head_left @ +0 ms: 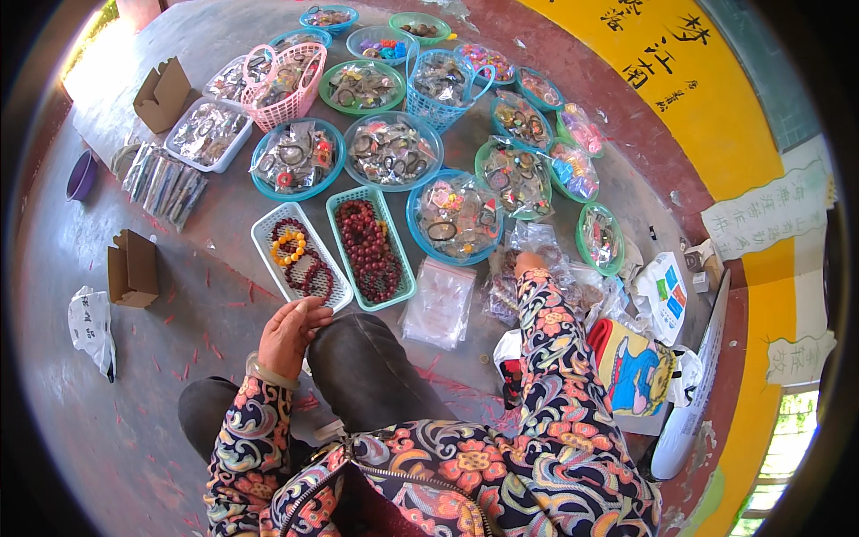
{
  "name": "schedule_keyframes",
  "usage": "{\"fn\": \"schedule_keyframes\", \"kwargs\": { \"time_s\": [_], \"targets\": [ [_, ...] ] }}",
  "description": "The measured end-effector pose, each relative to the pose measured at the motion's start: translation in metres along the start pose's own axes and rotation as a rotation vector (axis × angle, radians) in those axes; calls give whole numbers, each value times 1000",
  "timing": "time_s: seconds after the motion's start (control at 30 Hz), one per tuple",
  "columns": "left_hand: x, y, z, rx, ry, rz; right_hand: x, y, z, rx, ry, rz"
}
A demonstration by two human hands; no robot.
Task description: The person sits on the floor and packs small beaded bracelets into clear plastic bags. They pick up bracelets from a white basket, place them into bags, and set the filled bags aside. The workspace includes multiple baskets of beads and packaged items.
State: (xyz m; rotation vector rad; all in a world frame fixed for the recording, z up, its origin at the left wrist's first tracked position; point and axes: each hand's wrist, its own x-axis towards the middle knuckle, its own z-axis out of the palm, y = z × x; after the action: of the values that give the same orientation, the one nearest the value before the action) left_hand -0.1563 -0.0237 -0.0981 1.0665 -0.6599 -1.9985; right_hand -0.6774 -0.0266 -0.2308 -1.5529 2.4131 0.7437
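Observation:
My left hand [293, 333] hovers over my knee, just below the near edge of a white basket [268, 268]. Its fingers are loosely extended, and nothing shows in them. In that basket lie dark red bead bracelets [315, 279] and a yellow bead bracelet [288, 247]. Beside it, a pale green basket [401, 288] holds a heap of dark red beads [365, 246]. My right arm stretches forward, and my right hand [530, 261] touches a pile of clear plastic bags [537, 240]; its fingers are hidden. Flat clear bags [438, 302] lie stacked between my two arms.
Several round basins, such as a blue one [338, 179] and a green one [394, 106], hold bagged trinkets. A pink basket [311, 100] and a blue handled basket [429, 112] stand farther back. Cardboard boxes [132, 268] sit left. A colourful cloth [631, 371] lies right, near the wall.

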Motion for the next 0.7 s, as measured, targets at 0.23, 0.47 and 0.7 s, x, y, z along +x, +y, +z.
{"fn": "schedule_keyframes", "kwargs": {
  "time_s": [0.23, 0.47, 0.7],
  "targets": [
    [-5, 2, 1, -1, 18, 16, 4, 7, -2, 485, 227, 105],
    [-3, -1, 0, 14, 10, 15, 10, 65, 30, 2190, 390, 190],
    [-11, 6, 1, 17, -5, 63, -86, -28, -79, 2492, 63, -101]
  ]
}}
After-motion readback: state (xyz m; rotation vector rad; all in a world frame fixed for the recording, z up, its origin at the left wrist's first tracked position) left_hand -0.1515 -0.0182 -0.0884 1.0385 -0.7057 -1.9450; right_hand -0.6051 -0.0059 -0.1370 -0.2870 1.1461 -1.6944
